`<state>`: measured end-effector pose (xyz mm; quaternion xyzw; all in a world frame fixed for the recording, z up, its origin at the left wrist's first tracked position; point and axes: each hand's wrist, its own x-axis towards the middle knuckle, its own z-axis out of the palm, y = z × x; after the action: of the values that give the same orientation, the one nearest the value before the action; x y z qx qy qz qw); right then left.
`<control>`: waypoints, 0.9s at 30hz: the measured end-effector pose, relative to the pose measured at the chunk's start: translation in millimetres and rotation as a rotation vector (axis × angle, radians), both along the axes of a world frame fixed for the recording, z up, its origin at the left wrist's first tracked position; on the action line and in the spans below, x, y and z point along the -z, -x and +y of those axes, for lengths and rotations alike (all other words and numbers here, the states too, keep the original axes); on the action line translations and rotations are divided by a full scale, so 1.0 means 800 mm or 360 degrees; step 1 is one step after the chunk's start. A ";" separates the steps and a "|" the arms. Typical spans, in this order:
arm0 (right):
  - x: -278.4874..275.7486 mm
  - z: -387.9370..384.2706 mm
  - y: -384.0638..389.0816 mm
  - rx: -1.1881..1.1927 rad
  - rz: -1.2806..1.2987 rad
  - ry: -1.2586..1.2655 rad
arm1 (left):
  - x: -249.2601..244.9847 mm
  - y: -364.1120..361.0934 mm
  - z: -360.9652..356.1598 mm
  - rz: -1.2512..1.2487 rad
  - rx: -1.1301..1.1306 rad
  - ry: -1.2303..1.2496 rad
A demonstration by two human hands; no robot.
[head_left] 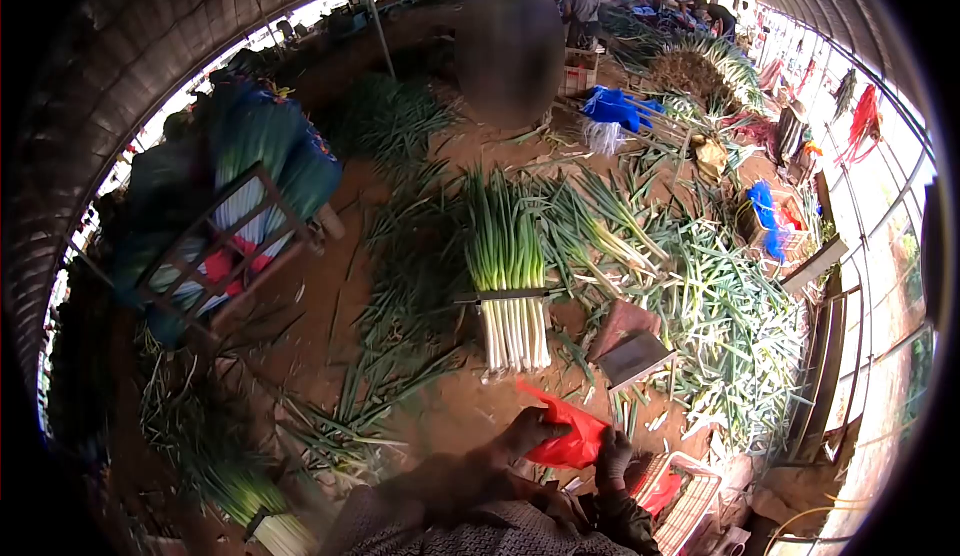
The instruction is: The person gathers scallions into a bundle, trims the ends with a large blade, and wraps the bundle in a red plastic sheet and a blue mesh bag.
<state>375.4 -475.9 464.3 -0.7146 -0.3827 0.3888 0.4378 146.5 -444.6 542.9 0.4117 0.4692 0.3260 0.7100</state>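
A red plastic bag [572, 434] is stretched between my two hands, low in the view. My left hand [530, 433] is closed on its left side. On the bag's right edge, my right hand [612, 456] has its fingers closed around the plastic. Just ahead on the soil lies a bundle of long green onions [507, 231], white ends toward me. A dark band [500, 296] crosses the bundle at the start of the white stalks. By my right forearm is a light slatted basket [690, 506] with more red plastic inside.
Cut leaves [735, 326] are heaped on the right, near a small block-like seat [632, 344]. A metal-framed cart [230, 241] loaded with green onions stands left. Another onion bundle [275, 526] lies lower left. People [580, 6] are farther back in the tunnel.
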 end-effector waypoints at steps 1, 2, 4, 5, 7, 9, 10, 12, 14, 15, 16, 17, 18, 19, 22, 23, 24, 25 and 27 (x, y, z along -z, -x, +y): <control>0.010 -0.002 0.003 -0.0056 -0.0023 0.0055 | -0.002 -0.001 0.001 0.0055 -0.0015 -0.0074; 0.021 -0.003 0.008 -0.0063 0.0066 -0.0054 | -0.003 -0.001 0.002 0.0113 -0.0031 -0.0148; 0.023 -0.004 0.011 -0.0087 0.0109 -0.0013 | -0.009 0.000 0.000 0.0130 -0.0088 -0.0225; 0.023 -0.004 0.011 -0.0097 0.0128 0.0006 | -0.012 -0.001 0.000 0.0089 -0.0128 -0.0229; 0.023 -0.004 0.011 -0.0090 0.0168 0.0017 | -0.009 -0.002 -0.003 0.0134 -0.0180 -0.0239; 0.020 -0.005 0.011 -0.0059 -0.0035 0.0035 | 0.001 0.000 -0.005 0.0309 -0.0202 -0.0246; 0.015 -0.004 0.010 -0.0034 -0.0259 0.0045 | 0.004 0.001 -0.005 0.0364 -0.0225 -0.0319; -0.009 0.000 0.010 0.0013 -0.0623 -0.0075 | 0.008 0.006 -0.001 0.0476 -0.0287 -0.0468; -0.065 -0.004 0.018 0.0065 -0.0891 -0.0329 | 0.003 0.014 0.002 0.0696 -0.0282 -0.0591; -0.077 -0.005 0.021 -0.0084 -0.0749 -0.0356 | 0.000 0.018 0.004 0.0807 -0.0273 -0.0649; -0.088 -0.005 0.024 -0.0230 -0.0605 -0.0383 | -0.002 0.018 0.005 0.0819 -0.0259 -0.0657; -0.102 -0.005 0.027 -0.0375 -0.0461 -0.0408 | -0.004 0.015 0.006 0.0829 -0.0245 -0.0665; -0.132 0.000 0.037 -0.0754 -0.0301 -0.0293 | -0.007 0.010 0.006 0.0836 -0.0228 -0.0675; -0.142 -0.001 0.049 -0.0876 0.0094 -0.0342 | -0.010 0.003 0.004 0.0745 -0.0238 -0.0577; -0.103 -0.002 0.071 -0.0760 0.0981 0.0096 | 0.088 -0.040 -0.001 0.0329 -0.0356 -0.0422; -0.097 -0.004 0.076 -0.0695 0.0992 0.0061 | 0.075 -0.040 -0.002 0.0044 -0.0421 -0.0367; -0.092 -0.004 0.077 -0.0626 0.1001 0.0027 | 0.043 -0.043 -0.003 -0.0245 -0.0480 -0.0310; -0.087 -0.005 0.075 -0.0645 0.0992 -0.0009 | 0.017 -0.044 -0.005 -0.0533 -0.0532 -0.0250; -0.080 -0.006 0.069 -0.0676 0.0979 -0.0080 | 0.005 -0.040 -0.009 -0.0461 -0.0469 -0.0290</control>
<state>319.8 -480.5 528.2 -0.4581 -0.3823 0.6580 0.4594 178.5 -451.5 539.3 0.3499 0.3859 0.5229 0.6747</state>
